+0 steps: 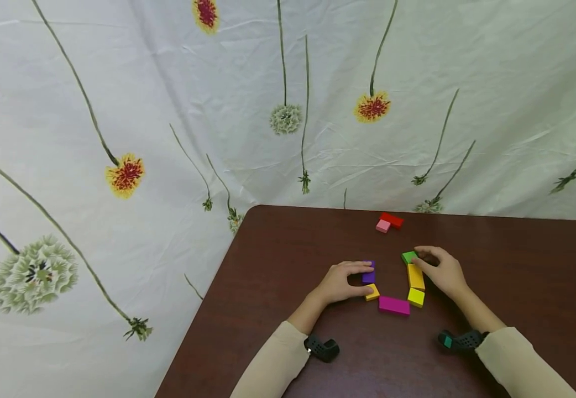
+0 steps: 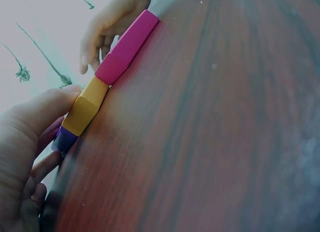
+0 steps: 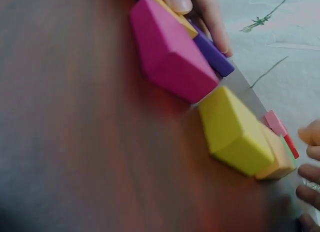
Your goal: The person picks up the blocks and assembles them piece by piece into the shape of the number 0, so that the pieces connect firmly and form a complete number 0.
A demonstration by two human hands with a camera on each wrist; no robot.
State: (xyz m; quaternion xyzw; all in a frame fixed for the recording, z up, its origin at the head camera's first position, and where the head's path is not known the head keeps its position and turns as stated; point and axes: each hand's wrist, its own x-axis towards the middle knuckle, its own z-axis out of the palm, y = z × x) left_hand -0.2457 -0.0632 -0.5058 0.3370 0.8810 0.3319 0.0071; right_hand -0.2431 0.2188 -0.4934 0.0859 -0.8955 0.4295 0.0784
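Note:
My left hand [image 1: 338, 283] rests at the left of a block outline, its thumb on a small orange block [image 1: 372, 292] and its extended fingers at a purple block [image 1: 368, 275]. In the left wrist view the thumb [image 2: 70, 90] lies on the orange block's top edge. My right hand [image 1: 442, 270] hovers at the outline's right side, fingers loosely bent beside a green block [image 1: 409, 257] and a longer orange-yellow block [image 1: 415, 276]. The right wrist view shows its fingers [image 3: 311, 174] apart from the blocks. A yellow block [image 1: 416, 298] and a long magenta block [image 1: 394, 305] form the near corner.
Farther back on the brown table [image 1: 298, 237] lie a red block [image 1: 392, 220] and a pink block [image 1: 383, 226], side by side. Behind the table hangs a pale flowered cloth [image 1: 248, 110]. Each wrist wears a dark strap [image 1: 323, 349].

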